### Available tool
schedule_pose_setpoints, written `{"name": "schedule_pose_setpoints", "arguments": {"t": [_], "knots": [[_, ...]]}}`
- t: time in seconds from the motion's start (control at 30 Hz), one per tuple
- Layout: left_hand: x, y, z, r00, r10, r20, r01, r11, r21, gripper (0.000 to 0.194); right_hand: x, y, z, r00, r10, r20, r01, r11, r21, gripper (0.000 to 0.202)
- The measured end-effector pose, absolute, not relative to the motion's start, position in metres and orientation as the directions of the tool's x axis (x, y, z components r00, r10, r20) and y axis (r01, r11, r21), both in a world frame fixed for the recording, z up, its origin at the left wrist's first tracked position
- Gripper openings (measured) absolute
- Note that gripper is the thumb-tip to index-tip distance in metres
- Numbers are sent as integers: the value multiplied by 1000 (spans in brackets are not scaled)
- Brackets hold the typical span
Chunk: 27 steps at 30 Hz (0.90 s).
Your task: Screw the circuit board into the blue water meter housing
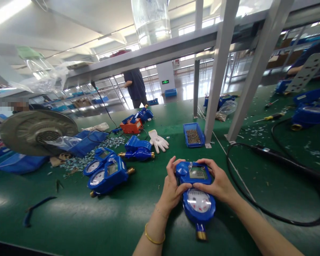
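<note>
Both hands grasp one blue meter (198, 192) resting on the green table (122, 220). Left hand (172, 188) wraps its left side, thumb on the housing; right hand (218, 183) clasps the right side, fingers curled over the top edge. Its LCD shows digits too small to read, above a round dial. Two more meters (106, 170) lie to the left, a white glove (158, 141) and a blue bin (193, 135) beyond. A green sign (165, 82) far off is illegible.

A green counter (154, 117) is spanned by grey steel posts (218, 71) and an overhead shelf (160, 49). Far off, a glossy floor (186, 90) is lit by windows (197, 26) and ceiling strip lights (5, 12).
</note>
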State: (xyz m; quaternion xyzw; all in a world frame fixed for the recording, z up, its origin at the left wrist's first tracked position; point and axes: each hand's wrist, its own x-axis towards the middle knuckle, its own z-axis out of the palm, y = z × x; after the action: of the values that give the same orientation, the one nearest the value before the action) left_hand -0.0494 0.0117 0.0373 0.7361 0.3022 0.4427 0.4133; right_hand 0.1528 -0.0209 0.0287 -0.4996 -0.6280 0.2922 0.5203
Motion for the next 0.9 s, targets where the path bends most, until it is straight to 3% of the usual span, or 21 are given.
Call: {"name": "schedule_pose_setpoints", "arguments": {"t": [0.13,0.23,0.33,0.4,0.53,0.63,0.8,0.83,0.9], "knots": [[-51,15,35,405,836,370,30,-416,909,110,147,-26,26,79,913,400,326,356,-876,67],[-54,17,35,452,853,263,41,-314,949,115,145,-26,37,237,848,475,263,415,-871,60],[-54,15,35,489,851,190,23,-230,973,107,151,-23,54,437,784,440,59,463,-884,61],[-52,12,36,484,854,192,2,-220,975,104,160,-20,61,467,801,374,-121,477,-871,66],[-51,9,39,484,855,184,57,-241,969,91,183,-14,57,443,872,210,-371,391,-842,54],[-51,9,42,484,860,160,104,-238,966,83,201,-10,50,411,907,89,-373,256,-892,66],[-52,8,46,503,851,151,100,-231,968,78,228,-27,56,468,879,-88,-445,149,-883,57],[-52,8,47,507,849,146,100,-226,969,78,235,-38,56,512,852,-104,-434,153,-888,55],[-51,7,47,510,850,133,104,-215,971,79,255,-73,51,629,777,-42,-254,154,-955,54]]}}
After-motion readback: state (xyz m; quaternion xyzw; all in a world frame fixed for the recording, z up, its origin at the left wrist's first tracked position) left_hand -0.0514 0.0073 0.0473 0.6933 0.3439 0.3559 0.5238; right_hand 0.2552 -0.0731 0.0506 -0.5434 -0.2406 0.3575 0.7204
